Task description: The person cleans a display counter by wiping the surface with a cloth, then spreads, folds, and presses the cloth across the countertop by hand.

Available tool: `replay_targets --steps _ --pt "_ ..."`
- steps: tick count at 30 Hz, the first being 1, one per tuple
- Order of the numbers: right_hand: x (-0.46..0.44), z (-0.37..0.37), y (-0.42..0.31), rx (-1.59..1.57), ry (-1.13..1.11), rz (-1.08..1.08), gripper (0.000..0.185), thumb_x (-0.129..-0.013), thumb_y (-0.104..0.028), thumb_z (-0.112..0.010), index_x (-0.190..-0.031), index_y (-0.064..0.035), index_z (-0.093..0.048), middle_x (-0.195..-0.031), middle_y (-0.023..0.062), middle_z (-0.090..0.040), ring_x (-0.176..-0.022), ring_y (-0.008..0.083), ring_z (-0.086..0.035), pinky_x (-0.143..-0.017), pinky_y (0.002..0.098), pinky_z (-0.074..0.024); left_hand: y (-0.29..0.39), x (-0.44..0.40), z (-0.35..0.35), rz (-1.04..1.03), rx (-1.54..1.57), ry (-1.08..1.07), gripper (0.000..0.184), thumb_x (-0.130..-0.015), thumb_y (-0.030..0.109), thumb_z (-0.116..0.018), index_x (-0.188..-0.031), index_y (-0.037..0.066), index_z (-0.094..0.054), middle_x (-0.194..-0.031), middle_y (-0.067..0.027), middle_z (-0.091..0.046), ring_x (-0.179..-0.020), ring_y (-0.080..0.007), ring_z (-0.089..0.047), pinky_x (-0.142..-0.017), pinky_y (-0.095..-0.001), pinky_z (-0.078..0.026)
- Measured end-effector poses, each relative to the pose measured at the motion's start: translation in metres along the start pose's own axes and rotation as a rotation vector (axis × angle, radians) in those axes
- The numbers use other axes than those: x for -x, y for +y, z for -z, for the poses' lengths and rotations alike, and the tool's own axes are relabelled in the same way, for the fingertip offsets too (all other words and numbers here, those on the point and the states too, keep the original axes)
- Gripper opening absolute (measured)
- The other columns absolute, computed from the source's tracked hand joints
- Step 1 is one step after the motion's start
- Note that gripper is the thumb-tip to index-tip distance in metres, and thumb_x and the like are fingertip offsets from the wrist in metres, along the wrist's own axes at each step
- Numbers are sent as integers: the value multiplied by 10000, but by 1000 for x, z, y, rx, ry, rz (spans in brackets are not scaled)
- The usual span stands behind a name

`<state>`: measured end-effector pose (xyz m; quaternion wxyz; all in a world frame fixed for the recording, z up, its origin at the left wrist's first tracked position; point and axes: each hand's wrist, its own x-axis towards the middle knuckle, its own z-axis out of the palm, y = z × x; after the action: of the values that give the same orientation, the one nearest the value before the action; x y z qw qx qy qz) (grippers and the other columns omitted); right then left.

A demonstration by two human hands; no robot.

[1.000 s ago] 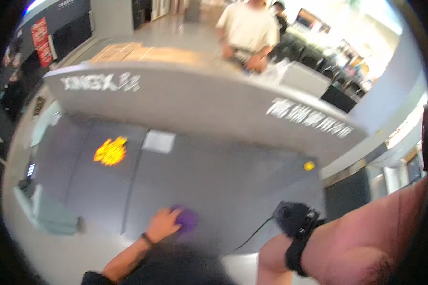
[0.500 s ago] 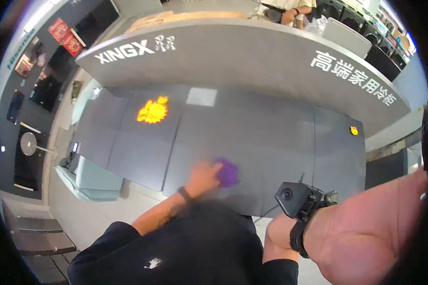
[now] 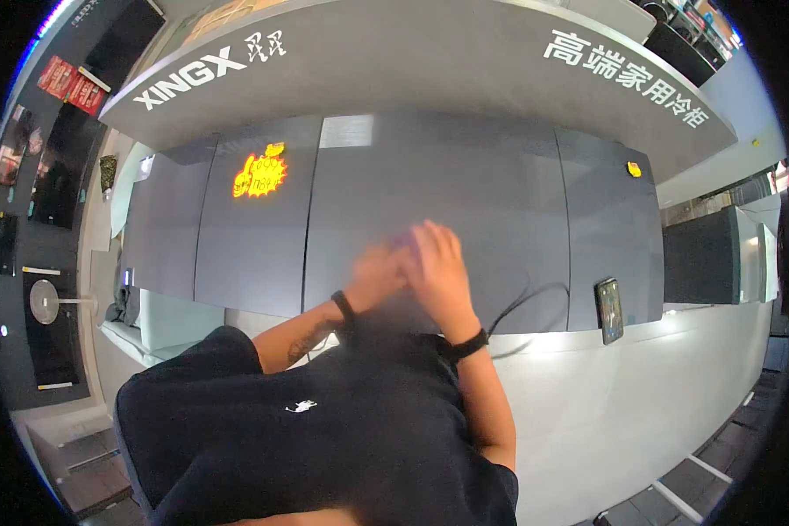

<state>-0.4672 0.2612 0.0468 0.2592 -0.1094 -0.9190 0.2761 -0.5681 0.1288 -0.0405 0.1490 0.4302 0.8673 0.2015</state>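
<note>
My left hand (image 3: pixel 377 273) is smeared by motion over the dark grey panel surface, a black band on its wrist. Against it is my right hand (image 3: pixel 438 270), fingers curled together, with a black strap at the wrist. A small patch of purple cloth (image 3: pixel 405 239) shows between the two hands; most of it is hidden by the fingers. The cloth is blurred, and both hands seem closed on it. Black cables (image 3: pixel 530 307) lie to the right of my right hand.
A phone (image 3: pixel 609 310) lies at the front edge on the right. Yellow-and-red price stickers (image 3: pixel 261 173) and a white paper label (image 3: pixel 346 131) are on the panels. A grey lettered board (image 3: pixel 412 61) rises behind. A pale green chair (image 3: pixel 167 324) stands at left.
My right arm, raised close to the camera before, has come down and its hand has joined my left at the purple cloth. The view has shifted, and the phone now shows.
</note>
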Motion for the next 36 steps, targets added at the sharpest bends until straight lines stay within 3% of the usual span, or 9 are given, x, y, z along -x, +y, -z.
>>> replay_targets --steps 2,5,8,9,12,19,22,28,36 --pt "23 -33 27 215 -148 43 490 -866 -228 -692 -1312 -85 -547 -1342 174 -550 -1233 359 -517 -1002 488 -457 7 -3 -1 16 -25 18 563 -790 294 -723 -1308 156 -550 -1135 -193 -589 -1054 -400 -547 -873 -519 -468" --pt "44 -67 58 140 -226 81 519 -841 -213 -672 -1323 -71 -545 -1296 213 -562 -1199 386 -537 -985 510 -449 2 11 -2 56 -86 52 566 -779 253 -729 -1310 133 -574 -1155 -176 -573 -1083 -386 -525 -908 -484 -475" --pt "47 -73 74 58 -307 145 451 -821 -249 -686 -1224 -84 -572 -1216 151 -586 -1134 363 -551 -890 476 -494 12 15 -3 36 -8 115 593 -739 212 -752 -1304 139 -585 -1149 -161 -567 -1075 -373 -520 -926 -468 -468" --pt "48 -74 76 43 -258 174 343 -791 -201 -687 -1096 -74 -597 -1100 128 -613 -1042 341 -579 -827 457 -503 14 18 -5 20 -42 154 594 -731 199 -753 -1298 136 -589 -1150 -157 -565 -1075 -370 -517 -930 -465 -466" --pt "44 -65 78 77 -467 89 262 -785 -176 -675 -1015 -71 -603 -1040 120 -637 -997 333 -594 -832 451 -500 10 25 -21 0 -144 224 590 -724 175 -742 -1292 133 -590 -1150 -144 -562 -1078 -366 -513 -934 -456 -466" --pt "5 -63 119 39 -246 101 203 -798 -190 -651 -955 -67 -617 -927 136 -640 -922 327 -601 -766 474 -483 25 -26 -15 44 -199 242 566 -741 141 -707 -1295 129 -589 -1149 -142 -567 -1090 -372 -513 -940 -455 -465" --pt "-9 -67 126 22 -141 47 211 -775 -217 -690 -926 -95 -610 -928 85 -632 -913 304 -585 -780 444 -494 33 -54 -3 164 -138 182 558 -746 132 -697 -1294 130 -589 -1154 -147 -567 -1096 -379 -508 -960 -465 -457" --pt "29 -66 120 34 -276 53 241 -773 -233 -691 -952 -90 -616 -934 108 -605 -936 315 -580 -739 444 -510 15 -19 -32 -30 -299 232 541 -730 115 -690 -1263 127 -601 -1131 -148 -564 -1060 -384 -509 -944 -487 -445" --pt "-19 -80 123 52 -226 -19 186 -820 -189 -618 -972 -84 -631 -964 121 -619 -967 321 -594 -761 443 -520 15 -65 -14 134 -214 192 519 -728 115 -702 -1240 119 -621 -1107 -156 -562 -1027 -375 -515 -882 -464 -464"
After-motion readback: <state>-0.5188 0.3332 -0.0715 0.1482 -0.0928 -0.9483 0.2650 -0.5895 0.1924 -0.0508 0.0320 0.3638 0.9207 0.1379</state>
